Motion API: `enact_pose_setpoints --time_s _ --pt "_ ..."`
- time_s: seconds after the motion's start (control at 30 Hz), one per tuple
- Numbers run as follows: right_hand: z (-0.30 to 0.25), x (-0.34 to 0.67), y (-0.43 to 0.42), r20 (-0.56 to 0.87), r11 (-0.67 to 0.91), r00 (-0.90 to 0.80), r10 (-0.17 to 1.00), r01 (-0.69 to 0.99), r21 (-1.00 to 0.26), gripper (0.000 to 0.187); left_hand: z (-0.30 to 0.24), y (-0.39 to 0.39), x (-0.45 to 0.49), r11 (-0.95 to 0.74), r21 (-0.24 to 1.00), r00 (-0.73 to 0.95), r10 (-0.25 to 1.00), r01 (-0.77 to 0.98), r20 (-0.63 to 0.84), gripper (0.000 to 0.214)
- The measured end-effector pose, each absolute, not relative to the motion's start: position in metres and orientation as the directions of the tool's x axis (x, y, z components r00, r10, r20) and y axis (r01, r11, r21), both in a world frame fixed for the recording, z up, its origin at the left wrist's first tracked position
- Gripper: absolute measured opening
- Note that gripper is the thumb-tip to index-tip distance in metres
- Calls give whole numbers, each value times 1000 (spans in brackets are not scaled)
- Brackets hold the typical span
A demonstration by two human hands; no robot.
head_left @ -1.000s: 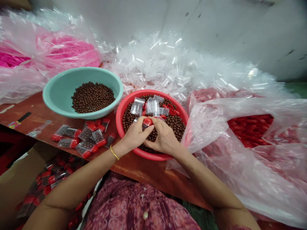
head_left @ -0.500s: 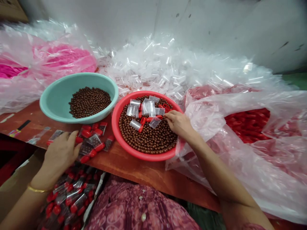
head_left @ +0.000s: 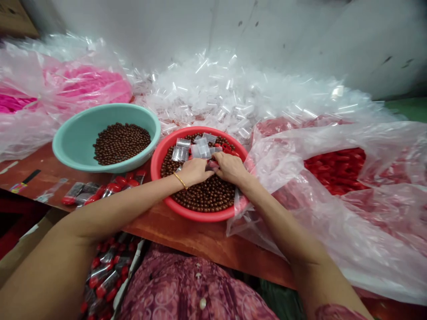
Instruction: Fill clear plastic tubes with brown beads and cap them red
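My left hand (head_left: 196,172) and my right hand (head_left: 231,168) meet over the red basin (head_left: 156,173). Their fingers are closed round a small, reddish see-through plastic case (head_left: 212,166), mostly hidden by the fingertips. Below them, brown beads (head_left: 208,195) fill the basin. Several clear plastic sleeves (head_left: 180,154) lie on the beads behind my hands, with red plastic caps (head_left: 227,147) among them at the right.
Left of the basin stands a teal basin (head_left: 63,151) with brown beads. Cases with red ends (head_left: 113,186) lie on the table beyond my left forearm; more (head_left: 103,275) fill a box below. Clear sleeves (head_left: 207,89) are heaped behind. A bag of red caps (head_left: 336,171) lies right.
My left hand has moved right from the cases on the table to the red basin. My right hand has shifted slightly left, and both now hold one small case.
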State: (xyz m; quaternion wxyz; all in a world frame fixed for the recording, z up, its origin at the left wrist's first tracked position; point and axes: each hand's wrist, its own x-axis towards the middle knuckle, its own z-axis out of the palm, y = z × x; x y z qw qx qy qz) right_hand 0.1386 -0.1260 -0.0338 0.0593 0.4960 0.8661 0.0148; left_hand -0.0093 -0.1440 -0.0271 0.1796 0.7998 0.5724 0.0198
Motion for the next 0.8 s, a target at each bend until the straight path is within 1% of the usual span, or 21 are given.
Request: enact_pose_setpoints --time_s 0.1,0.17,0.23,0.3,0.37,0.43,0.5,0.57,0.63,0.73,0.8 --pt "-34 141 -126 -74 485 -480 874 870 88 28 -30 -137 -8 -256 386 335 929 886 -155 32" --pt "-35 142 -125 -42 438 -436 899 898 54 28 -23 -143 -14 -297 389 368 922 872 -119 29" --pt "-35 143 -125 -2 356 -356 935 935 6 31 -12 -153 -22 -381 305 440 885 873 -152 28" --pt "-35 146 -125 24 308 -307 951 950 -48 33 -2 -164 -28 -469 165 497 827 868 -265 25" --pt "-35 148 -124 45 321 -318 947 938 -129 33 2 -171 -30 -507 41 484 790 861 -378 23" --pt "-35 152 -123 83 322 -311 947 918 -233 34 0 -174 -27 -525 3 474 764 851 -438 24" --pt "-34 154 -122 124 291 -264 956 897 -333 34 -7 -172 -20 -532 36 487 742 846 -462 26" --pt "-33 156 -122 163 273 -224 961 867 -417 30 -15 -167 -11 -498 106 487 747 861 -452 25" --pt "-34 157 -122 193 279 -210 959 823 -494 27 -25 -162 -1 -400 234 463 790 886 -402 20" --pt "-40 161 -117 228 279 -174 958 753 -596 27 -37 -153 8 -253 439 417 847 862 -330 13" --pt "-47 164 -112 229 261 -144 963 709 -655 25 -43 -146 11 -203 502 402 855 841 -328 10"
